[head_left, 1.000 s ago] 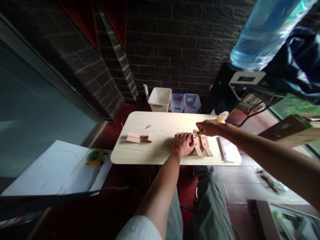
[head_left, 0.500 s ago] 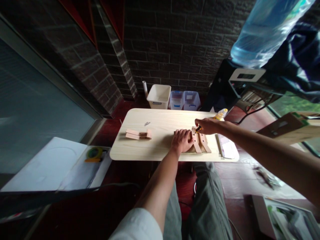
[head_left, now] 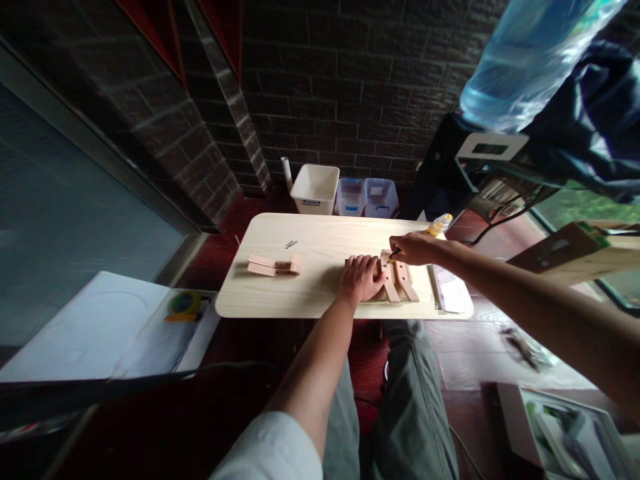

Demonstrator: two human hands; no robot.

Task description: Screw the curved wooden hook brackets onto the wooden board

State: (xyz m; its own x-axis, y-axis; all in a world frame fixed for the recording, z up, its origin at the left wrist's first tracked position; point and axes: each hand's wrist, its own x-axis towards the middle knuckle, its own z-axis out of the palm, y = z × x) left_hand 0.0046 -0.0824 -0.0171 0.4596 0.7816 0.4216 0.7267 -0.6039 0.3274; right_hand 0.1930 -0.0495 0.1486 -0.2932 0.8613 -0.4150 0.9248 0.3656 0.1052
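Observation:
My left hand (head_left: 359,278) bears down on a dark-edged block (head_left: 347,262) at the right half of the pale table, fingers curled over its top and thumb toward the wooden pieces. Beside it lie two angled, pale wooden pieces with dark holes, a left one (head_left: 391,288) and a right one (head_left: 407,283). Closed around a thin black-and-yellow hand tool (head_left: 393,257), my right hand (head_left: 407,249) brings the tip to the upper end of the left piece. The tool's exact kind is too small to tell. Another joined wooden pair (head_left: 273,265) lies at the table's left.
The table (head_left: 325,230) carries small dark bits (head_left: 291,245), a clear bottle with yellow (head_left: 440,225) and a pale flat case (head_left: 451,291). Bins (head_left: 315,190) stand behind it. A large water bottle (head_left: 520,67) is at upper right; a tape roll (head_left: 183,303) lies in an open box at left.
The whole view has shifted slightly. My left hand stays on the block, and the tool in my right hand remains at the upper end of the wooden piece.

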